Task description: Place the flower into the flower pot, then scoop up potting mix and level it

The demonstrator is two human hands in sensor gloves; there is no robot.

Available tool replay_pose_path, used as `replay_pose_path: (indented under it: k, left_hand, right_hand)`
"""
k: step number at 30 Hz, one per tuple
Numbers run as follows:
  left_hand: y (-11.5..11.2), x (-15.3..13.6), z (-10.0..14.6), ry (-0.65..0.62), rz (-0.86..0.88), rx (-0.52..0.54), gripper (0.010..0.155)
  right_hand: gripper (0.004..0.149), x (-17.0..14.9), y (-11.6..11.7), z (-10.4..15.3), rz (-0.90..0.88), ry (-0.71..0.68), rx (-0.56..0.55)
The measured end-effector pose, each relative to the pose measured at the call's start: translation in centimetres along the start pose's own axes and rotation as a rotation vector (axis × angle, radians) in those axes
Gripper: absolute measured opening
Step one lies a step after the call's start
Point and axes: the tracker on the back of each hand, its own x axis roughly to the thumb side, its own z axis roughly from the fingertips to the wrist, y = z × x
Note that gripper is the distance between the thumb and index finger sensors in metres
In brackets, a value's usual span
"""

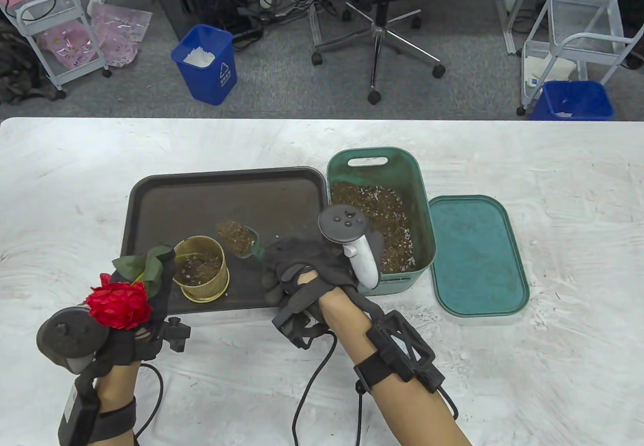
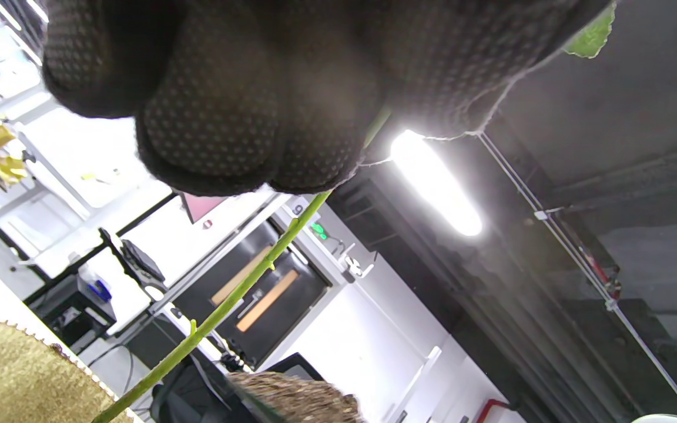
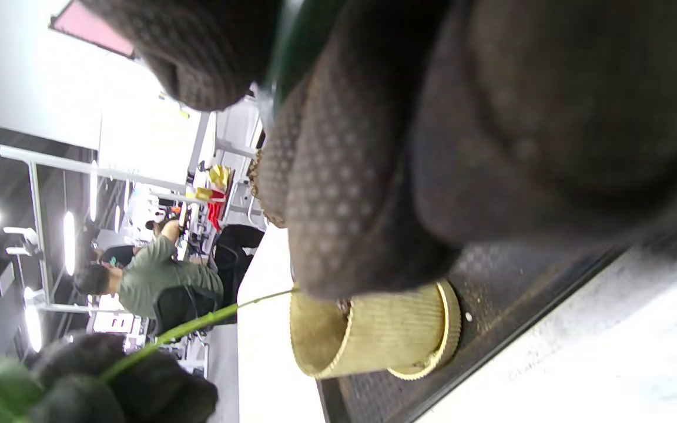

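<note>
**Holding the flower at the pot while a loaded scoop hangs beside it**

Gripping the green stem, the left hand is holding the artificial red flower at the front left corner of the dark tray, its gloved fingers curled round the stem. The red bloom is lying over the back of that hand, and the stem is slanting toward the gold flower pot, its lower end reaching the pot's rim in the right wrist view. The pot is standing upright on the tray's front part, with some potting mix showing inside.

The right hand is clenching the handle of a small green scoop, which is heaped with brown potting mix and hanging over the tray just beside the pot's right rim. Behind that hand, the green bin of potting mix is sitting on the white counter, touching the tray's right edge, and its green lid is lying flat just to the right of the bin.
</note>
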Motion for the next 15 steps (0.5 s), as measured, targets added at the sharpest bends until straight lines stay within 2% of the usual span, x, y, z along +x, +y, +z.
replay_pose_path:
  k: [3,8,12,15]
  left_hand:
    - [0.4,-0.3,-0.1,0.014,0.004,0.013,0.043]
    - [0.6,-0.5,-0.1,0.024,0.009,0.021,0.043]
    - [0.6,-0.5,-0.1,0.019,0.001,0.02,0.043]
    - [0.6,-0.5,-0.1,0.021,0.002,0.023,0.043]
  right_hand:
    - [0.055,0.3,1.4,-0.5,0.04,-0.005,0.012]
    - [0.055,1.2,3.2,-0.8,0.188,-0.054,-0.067]
    - [0.055,1.6,4.5,-0.9,0.242,-0.069,-0.073]
    - [0.055,2.2,5.6,-0.7,0.372,-0.108,-0.124]
